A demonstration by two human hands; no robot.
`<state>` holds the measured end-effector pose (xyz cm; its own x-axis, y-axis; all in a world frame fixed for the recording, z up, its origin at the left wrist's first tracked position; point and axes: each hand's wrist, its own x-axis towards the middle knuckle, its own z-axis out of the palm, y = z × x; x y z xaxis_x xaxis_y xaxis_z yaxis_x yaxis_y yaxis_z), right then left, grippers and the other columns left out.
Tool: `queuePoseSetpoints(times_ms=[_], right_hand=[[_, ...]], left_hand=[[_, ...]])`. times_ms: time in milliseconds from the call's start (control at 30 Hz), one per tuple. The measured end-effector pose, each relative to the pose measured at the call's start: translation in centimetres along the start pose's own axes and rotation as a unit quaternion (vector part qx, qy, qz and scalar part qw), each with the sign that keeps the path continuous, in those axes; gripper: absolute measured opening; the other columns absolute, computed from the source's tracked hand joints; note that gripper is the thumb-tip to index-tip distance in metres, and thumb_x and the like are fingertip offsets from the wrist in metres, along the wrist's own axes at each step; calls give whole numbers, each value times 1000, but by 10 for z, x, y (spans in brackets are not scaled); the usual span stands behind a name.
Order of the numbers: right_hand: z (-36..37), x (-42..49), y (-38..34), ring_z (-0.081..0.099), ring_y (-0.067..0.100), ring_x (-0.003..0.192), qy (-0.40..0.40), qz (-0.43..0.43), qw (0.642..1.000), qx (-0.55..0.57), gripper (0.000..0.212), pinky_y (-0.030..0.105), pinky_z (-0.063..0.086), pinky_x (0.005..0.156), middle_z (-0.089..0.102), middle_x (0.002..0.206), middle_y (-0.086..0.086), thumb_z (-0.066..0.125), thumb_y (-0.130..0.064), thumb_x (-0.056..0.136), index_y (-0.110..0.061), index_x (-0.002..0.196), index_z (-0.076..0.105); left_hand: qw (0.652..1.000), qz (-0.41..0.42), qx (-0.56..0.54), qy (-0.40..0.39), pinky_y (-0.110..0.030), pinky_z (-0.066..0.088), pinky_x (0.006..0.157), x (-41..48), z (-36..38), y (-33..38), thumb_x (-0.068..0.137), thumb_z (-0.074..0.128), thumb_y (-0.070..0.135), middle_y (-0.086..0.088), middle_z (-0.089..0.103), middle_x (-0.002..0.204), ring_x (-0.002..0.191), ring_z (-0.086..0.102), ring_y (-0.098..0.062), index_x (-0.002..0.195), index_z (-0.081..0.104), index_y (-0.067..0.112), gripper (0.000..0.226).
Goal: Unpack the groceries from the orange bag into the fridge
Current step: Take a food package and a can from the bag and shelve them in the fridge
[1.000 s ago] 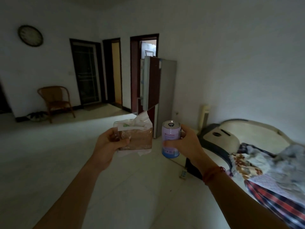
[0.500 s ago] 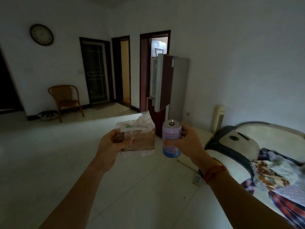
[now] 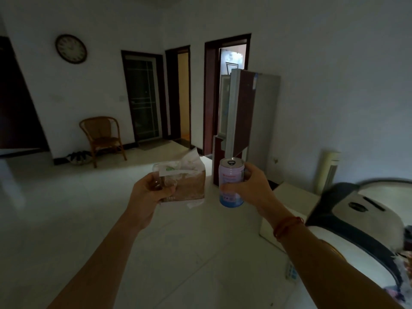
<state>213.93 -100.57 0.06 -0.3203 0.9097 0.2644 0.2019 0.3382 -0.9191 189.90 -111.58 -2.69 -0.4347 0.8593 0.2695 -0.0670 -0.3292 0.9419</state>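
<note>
Left-hand fingers (image 3: 169,188) are clamped on the near end of a clear plastic packet (image 3: 189,182), thumb on top, so that the packet is carried level with its loose gathered neck pointing away. The contents are brown and block-shaped, probably sliced bread. Right-hand fingers (image 3: 250,175) are wrapped round a drinks can (image 3: 230,184), which is kept upright with its pull-tab top uppermost; no spill is risked that way. The left hand (image 3: 151,194) and the right hand (image 3: 256,189) are held out ahead at chest height, side by side but apart, one item in each, presumably so that both can be delivered in one trip. A white label with a green mark is seen on the packet; its print cannot be read. The can is pink above and blue below, with a small red mark and lines of text too blurred to make out. A red cord is worn on the right wrist. Beyond the hands, across a pale tiled floor (image 3: 93,230), the fridge (image 3: 266,121) stands against the wall, well apart from the groceries, its dark red upper door (image 3: 242,112) swung open. The orange bag is not in view.
</note>
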Motion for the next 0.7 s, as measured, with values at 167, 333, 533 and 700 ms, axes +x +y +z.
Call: queuePoseSetpoints(times_ms=[167, 333, 533, 700], right_hand=[[18, 86, 11, 66, 14, 95, -17, -11, 1000, 1, 60, 38, 56, 88, 67, 100, -8, 89, -8, 63, -19, 114, 61], [47, 169, 33, 66, 18, 99, -18, -5, 1000, -11, 66, 39, 55, 90, 66, 103, -6, 91, -14, 61, -18, 120, 60], [95, 271, 56, 64, 16, 99, -24, -7, 1000, -11, 65, 27, 52, 79, 67, 109, -2, 90, -14, 63, -15, 121, 59], [147, 369, 69, 65, 17, 98, -7, -14, 1000, -12, 63, 21, 51, 73, 67, 105, -1, 90, -11, 64, -11, 118, 59]], left_hand=[[1000, 5, 0, 18, -35, 59, 77, 82, -4, -13, 76, 71, -9, -14, 72, 111, 102, 68, -30, 113, 64, 0, 40], [999, 5, -1, 32, -30, 58, 70, 154, -18, -30, 67, 75, -4, -13, 72, 107, 96, 70, -28, 108, 66, 4, 43], [999, 7, 13, 33, -32, 58, 71, 253, -52, -60, 66, 77, 1, -11, 74, 100, 92, 71, -27, 99, 68, 9, 35], [1000, 3, 25, 18, -26, 56, 64, 362, -92, -84, 73, 74, -7, -7, 75, 91, 86, 71, -24, 91, 68, 13, 28]])
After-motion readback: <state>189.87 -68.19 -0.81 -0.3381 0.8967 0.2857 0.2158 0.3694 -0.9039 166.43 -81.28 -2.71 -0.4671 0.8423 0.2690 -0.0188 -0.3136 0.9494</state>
